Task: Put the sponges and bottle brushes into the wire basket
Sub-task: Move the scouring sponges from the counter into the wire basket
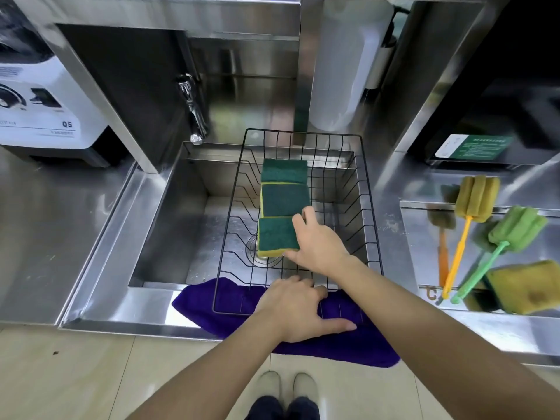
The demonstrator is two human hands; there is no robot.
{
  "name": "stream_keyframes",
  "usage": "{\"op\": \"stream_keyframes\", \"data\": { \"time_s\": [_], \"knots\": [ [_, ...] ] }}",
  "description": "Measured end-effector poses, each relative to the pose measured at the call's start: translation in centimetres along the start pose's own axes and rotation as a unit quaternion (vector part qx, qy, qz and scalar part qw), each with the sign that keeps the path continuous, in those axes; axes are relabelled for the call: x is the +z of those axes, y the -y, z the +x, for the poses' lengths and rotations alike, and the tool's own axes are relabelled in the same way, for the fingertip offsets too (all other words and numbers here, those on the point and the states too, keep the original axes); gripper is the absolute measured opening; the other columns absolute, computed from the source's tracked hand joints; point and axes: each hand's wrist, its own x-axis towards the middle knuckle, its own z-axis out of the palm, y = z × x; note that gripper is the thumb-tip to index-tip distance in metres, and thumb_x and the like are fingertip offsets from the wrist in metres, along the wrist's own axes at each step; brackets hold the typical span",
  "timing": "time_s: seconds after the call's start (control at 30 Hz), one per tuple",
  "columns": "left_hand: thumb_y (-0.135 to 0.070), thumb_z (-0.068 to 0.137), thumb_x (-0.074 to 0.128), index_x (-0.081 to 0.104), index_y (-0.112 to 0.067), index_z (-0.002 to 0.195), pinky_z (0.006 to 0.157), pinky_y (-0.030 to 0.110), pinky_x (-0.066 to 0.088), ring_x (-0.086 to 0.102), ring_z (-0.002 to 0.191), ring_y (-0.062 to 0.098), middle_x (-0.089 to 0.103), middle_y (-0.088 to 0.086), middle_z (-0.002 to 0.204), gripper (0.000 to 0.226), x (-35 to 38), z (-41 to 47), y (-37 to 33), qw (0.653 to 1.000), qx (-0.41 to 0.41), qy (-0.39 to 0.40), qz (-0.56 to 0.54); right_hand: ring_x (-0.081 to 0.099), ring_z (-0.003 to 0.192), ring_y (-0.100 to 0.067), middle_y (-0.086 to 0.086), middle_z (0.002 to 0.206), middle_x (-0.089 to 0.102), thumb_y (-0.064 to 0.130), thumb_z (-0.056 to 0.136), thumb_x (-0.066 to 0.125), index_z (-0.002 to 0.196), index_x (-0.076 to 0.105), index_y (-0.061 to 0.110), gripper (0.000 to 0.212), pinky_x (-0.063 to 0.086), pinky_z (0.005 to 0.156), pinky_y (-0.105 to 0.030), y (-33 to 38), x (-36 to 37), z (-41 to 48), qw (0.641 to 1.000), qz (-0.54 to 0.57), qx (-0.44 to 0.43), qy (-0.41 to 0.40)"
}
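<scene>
A black wire basket [368,189] spans the sink. Three green-topped yellow sponges lie in a row inside it: the far one [284,170], the middle one [283,199], the near one [277,237]. My right hand [318,241] grips the near sponge at its right edge, thumb under its front. My left hand [298,307] rests on the basket's front rim, fingers curled over the wire. On the right counter lie a yellow-handled bottle brush [477,198], a green bottle brush [518,228] and another sponge [522,286] with its yellow side up.
A purple cloth [333,344] lies under the basket's front edge on the sink rim. The faucet [194,116] hangs at the sink's back left. A white machine [39,107] stands on the left counter. A steel tray edge [424,204] borders the brushes.
</scene>
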Motion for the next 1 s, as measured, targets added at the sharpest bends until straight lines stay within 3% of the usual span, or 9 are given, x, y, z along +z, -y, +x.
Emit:
{"op": "stream_keyframes", "data": {
  "time_s": [0.13,0.3,0.37,0.43,0.5,0.63,0.8,0.9,1.0],
  "knots": [
    [-0.084,0.075,0.031,0.055,-0.024,0.126,0.086,0.04,0.035,0.043,0.117,0.021,0.052,0.003,0.128,0.082,0.3,0.2,0.2,1.0,0.007,-0.009,-0.003,0.063,0.089,-0.038,-0.018,0.134,0.029,0.037,0.083,0.066,0.12,0.036,0.007,0.056,0.043,0.065,-0.037,0.9,0.5,0.1,0.999,0.034,0.037,-0.007],
    [-0.085,0.074,0.028,0.054,-0.026,0.126,0.085,0.04,0.035,0.044,0.115,0.022,0.054,0.003,0.126,0.083,0.5,0.2,0.3,1.0,0.009,-0.01,0.005,0.061,0.099,-0.04,-0.019,0.146,0.015,0.032,0.076,0.076,0.131,0.027,0.006,0.078,0.049,0.08,-0.04,1.1,0.5,0.3,0.982,0.142,0.121,-0.009],
    [-0.085,0.074,0.029,0.055,-0.025,0.125,0.085,0.04,0.035,0.045,0.113,0.022,0.055,0.002,0.124,0.083,0.5,0.2,0.2,1.0,0.006,-0.006,0.007,0.059,0.105,-0.041,-0.02,0.143,0.026,0.029,0.076,0.076,0.135,0.022,0.008,0.083,0.049,0.085,-0.043,1.0,0.6,0.5,0.978,0.159,0.137,0.018],
    [-0.084,0.074,0.029,0.055,-0.025,0.125,0.086,0.04,0.036,0.046,0.113,0.022,0.055,0.002,0.123,0.082,0.4,0.2,0.2,1.0,0.004,-0.006,0.007,0.057,0.108,-0.039,-0.019,0.133,0.041,0.027,0.076,0.076,0.135,0.021,0.01,0.083,0.05,0.088,-0.046,0.9,0.6,0.8,0.974,0.18,0.132,0.035],
    [-0.085,0.074,0.029,0.056,-0.025,0.124,0.086,0.04,0.036,0.045,0.113,0.022,0.055,0.002,0.123,0.082,0.4,0.2,0.2,1.0,0.006,-0.008,0.005,0.057,0.109,-0.037,-0.017,0.13,0.045,0.026,0.075,0.077,0.132,0.023,0.011,0.081,0.05,0.089,-0.048,1.0,0.8,0.9,0.973,0.197,0.117,0.039],
    [-0.086,0.073,0.028,0.055,-0.026,0.125,0.087,0.04,0.037,0.045,0.115,0.021,0.055,0.002,0.124,0.084,0.3,0.3,0.3,1.0,0.01,-0.007,0.002,0.056,0.11,-0.038,-0.018,0.131,0.043,0.023,0.075,0.077,0.134,0.022,0.01,0.082,0.05,0.088,-0.048,1.2,0.8,0.7,0.977,0.185,0.093,0.045],
    [-0.085,0.074,0.031,0.056,-0.025,0.124,0.084,0.038,0.036,0.049,0.11,0.023,0.058,0.003,0.118,0.082,-0.2,0.0,0.0,1.0,-0.012,0.001,0.007,0.052,0.118,-0.034,-0.013,0.14,0.034,0.032,0.069,0.081,0.143,0.016,0.014,0.1,0.047,0.091,-0.045,0.1,-0.1,0.2,0.979,0.179,0.083,0.052],
    [-0.085,0.074,0.031,0.055,-0.026,0.124,0.079,0.036,0.034,0.05,0.108,0.023,0.059,0.002,0.114,0.081,-0.4,0.0,-0.4,1.0,-0.018,0.006,0.022,0.051,0.12,-0.03,-0.009,0.138,0.035,0.038,0.074,0.076,0.141,0.023,0.015,0.088,0.048,0.092,-0.044,-1.1,-0.9,-0.3,0.982,0.169,0.082,0.032],
    [-0.084,0.074,0.028,0.056,-0.024,0.123,0.087,0.039,0.034,0.048,0.11,0.023,0.06,0.003,0.116,0.082,-0.6,-0.1,-0.6,0.998,-0.015,-0.003,0.057,0.049,0.122,-0.029,-0.009,0.139,0.034,0.04,0.082,0.068,0.139,0.029,0.013,0.074,0.046,0.096,-0.044,-2.7,-1.8,-1.2,0.983,0.159,0.085,0.02]
  ]
}}
